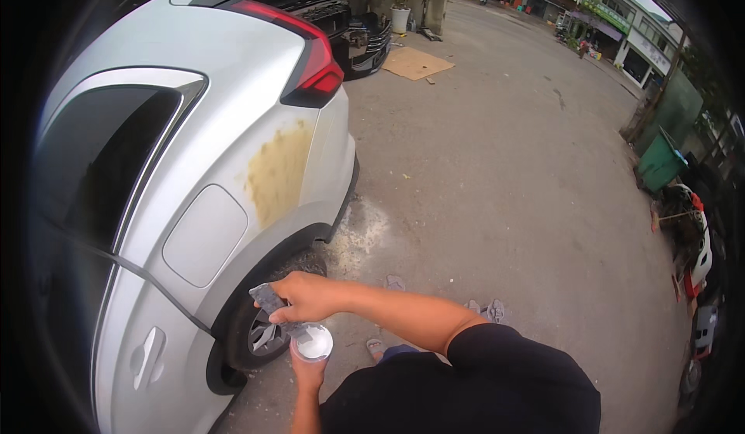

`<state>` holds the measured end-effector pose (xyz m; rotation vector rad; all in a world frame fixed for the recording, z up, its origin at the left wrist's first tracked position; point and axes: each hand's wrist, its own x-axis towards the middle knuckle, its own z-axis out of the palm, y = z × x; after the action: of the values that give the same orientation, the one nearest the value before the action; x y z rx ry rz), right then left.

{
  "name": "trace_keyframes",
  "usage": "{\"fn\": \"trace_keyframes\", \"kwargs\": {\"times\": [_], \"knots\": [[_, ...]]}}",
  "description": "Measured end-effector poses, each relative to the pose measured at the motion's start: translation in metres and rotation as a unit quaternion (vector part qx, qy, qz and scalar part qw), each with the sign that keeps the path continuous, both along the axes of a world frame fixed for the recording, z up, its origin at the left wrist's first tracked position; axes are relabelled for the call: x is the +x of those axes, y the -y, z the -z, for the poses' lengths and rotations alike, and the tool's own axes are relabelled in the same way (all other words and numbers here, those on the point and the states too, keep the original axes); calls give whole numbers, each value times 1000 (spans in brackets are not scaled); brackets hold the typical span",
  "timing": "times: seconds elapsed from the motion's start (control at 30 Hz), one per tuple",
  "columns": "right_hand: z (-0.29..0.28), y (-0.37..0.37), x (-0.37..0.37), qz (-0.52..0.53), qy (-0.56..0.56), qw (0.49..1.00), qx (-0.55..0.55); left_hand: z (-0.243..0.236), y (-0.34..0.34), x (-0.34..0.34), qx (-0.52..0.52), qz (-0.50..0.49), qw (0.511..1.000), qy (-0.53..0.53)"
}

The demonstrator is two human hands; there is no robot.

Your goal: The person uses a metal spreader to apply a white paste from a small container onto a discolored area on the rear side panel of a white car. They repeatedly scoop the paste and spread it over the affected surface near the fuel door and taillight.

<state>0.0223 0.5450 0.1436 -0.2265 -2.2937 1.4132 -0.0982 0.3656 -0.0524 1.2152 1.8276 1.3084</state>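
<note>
My left hand [308,370] is wrapped round a small clear cup [329,345], low beside the car's rear wheel [268,333]. White powder or paste [313,342] shows inside it; which of the two I cannot tell. Just above the cup, my right hand [304,297] grips a dark grey rectangular block [267,298] between thumb and fingers. A grey piece [298,329] lies at the cup's rim below that hand. Farther off, the white car's rear quarter panel [194,151] carries a yellowish-tan sanded patch [279,172] under the red tail light [317,76].
Pale dust [365,228] lies on the concrete behind the wheel. A flattened cardboard sheet [417,62] and a dark car front [365,42] are at the back. Along the right stand a green bin [660,161] and loose car parts [702,248]. Sandals [495,310] are beside my arm.
</note>
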Motion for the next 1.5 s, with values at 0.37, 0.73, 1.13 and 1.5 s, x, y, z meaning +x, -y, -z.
{"fn": "trace_keyframes", "kwargs": {"times": [0.37, 0.73, 1.13, 1.5], "knots": [[11, 113, 45, 135, 19, 988, 69, 22, 79, 47, -8, 172, 981, 89], [-4, 166, 142, 236, 44, 970, 34, -11, 107, 109, 15, 218, 972, 90], [26, 211, 343, 333, 82, 937, -58, 7, 104, 245, -24, 151, 988, -23], [36, 203, 432, 401, -2, 903, -153, 4, 74, 314, -39, 222, 972, -65]]}}
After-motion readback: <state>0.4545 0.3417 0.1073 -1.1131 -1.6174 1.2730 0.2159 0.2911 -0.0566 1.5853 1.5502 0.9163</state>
